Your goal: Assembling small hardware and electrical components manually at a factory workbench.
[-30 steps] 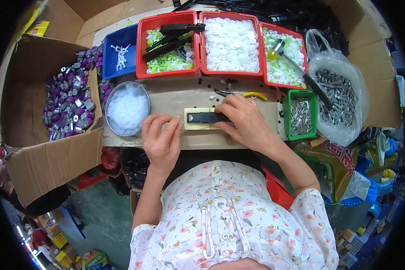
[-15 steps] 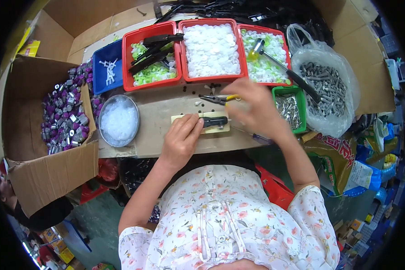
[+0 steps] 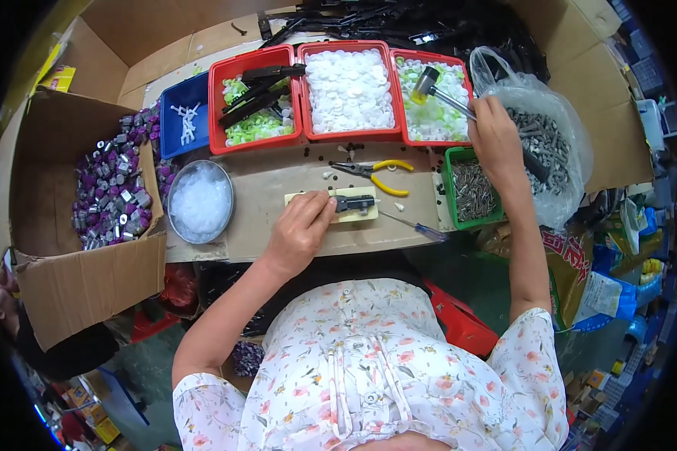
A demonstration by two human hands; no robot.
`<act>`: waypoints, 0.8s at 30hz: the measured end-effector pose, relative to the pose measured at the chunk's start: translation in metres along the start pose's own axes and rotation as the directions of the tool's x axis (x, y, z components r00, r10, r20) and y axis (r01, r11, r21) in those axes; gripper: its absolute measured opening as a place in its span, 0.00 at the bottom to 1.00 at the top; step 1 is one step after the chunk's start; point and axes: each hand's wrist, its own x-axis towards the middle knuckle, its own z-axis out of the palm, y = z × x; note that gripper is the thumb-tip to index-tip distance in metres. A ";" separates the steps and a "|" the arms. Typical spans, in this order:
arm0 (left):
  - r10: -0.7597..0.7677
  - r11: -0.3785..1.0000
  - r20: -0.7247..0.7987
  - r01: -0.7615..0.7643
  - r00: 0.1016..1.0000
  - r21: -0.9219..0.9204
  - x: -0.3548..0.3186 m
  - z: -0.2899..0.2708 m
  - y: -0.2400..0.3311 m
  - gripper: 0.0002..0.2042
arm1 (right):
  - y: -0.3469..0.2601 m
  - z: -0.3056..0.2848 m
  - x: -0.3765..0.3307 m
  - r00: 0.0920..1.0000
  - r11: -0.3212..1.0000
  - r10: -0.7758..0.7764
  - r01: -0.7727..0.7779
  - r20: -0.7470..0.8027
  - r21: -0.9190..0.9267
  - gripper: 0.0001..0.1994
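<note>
Crosswise to the person's body lies a small black part, its long axis running left to right on a pale yellow block that sits on the cardboard-covered bench. It looks dark and blocky, with a thicker end toward the left hand and a slimmer end pointing away to that hand's right. The left hand rests flat, its fingers together and pressed down on the near end of the block, fingertips touching the part's thick end.

Up and to the right, the right hand is wrapped around the handle of a hammer. The handle slants from the fist up and leftward, so the head, with a yellow face, points away from the hand over the rightmost red bin. Just below this hand stands a green tray of nails, and to its right a clear plastic bag of dark metal pieces.

Beyond the left fingertips lie yellow-handled pliers; a blue-handled screwdriver lies to their right. A round dish of white bits sits left of that hand.
</note>
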 end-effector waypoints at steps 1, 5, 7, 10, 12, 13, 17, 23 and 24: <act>0.002 1.000 -0.001 -0.002 1.000 0.005 -0.001 0.000 0.000 0.17 | -0.011 -0.017 -0.004 1.000 0.990 0.010 -0.014 0.029 0.138 0.09; 0.018 0.999 0.001 -0.018 1.000 0.030 -0.002 -0.002 -0.001 0.17 | -0.051 -0.050 -0.036 0.988 0.838 -0.120 0.046 0.101 0.544 0.12; 0.045 0.996 0.026 -0.047 0.999 0.079 -0.002 -0.003 0.000 0.17 | -0.073 -0.052 -0.057 0.975 0.744 -0.160 0.015 0.157 0.669 0.13; 0.066 0.994 0.044 -0.070 0.997 0.088 0.000 -0.004 0.001 0.18 | -0.099 -0.048 -0.083 0.943 0.720 -0.209 -0.031 0.259 0.693 0.13; 0.069 0.992 0.048 -0.073 0.996 0.099 -0.002 -0.003 0.001 0.18 | -0.106 -0.047 -0.087 0.911 0.726 -0.236 -0.066 0.338 0.685 0.13; 0.072 0.991 0.056 -0.078 0.996 0.110 -0.002 -0.003 0.001 0.18 | -0.109 -0.048 -0.086 0.904 0.734 -0.218 -0.095 0.367 0.672 0.13; 0.078 0.990 0.057 -0.084 0.995 0.113 -0.002 -0.005 0.001 0.18 | -0.117 -0.071 -0.079 0.977 0.690 -0.138 -0.024 0.165 0.723 0.15; 0.087 0.988 0.049 -0.093 0.995 0.124 -0.003 -0.003 0.000 0.19 | -0.117 -0.059 -0.089 0.909 0.774 -0.193 -0.091 0.370 0.627 0.15; 0.085 0.990 0.054 -0.091 0.995 0.109 -0.002 -0.004 0.000 0.18 | -0.117 -0.062 -0.087 0.908 0.771 -0.195 -0.092 0.371 0.630 0.15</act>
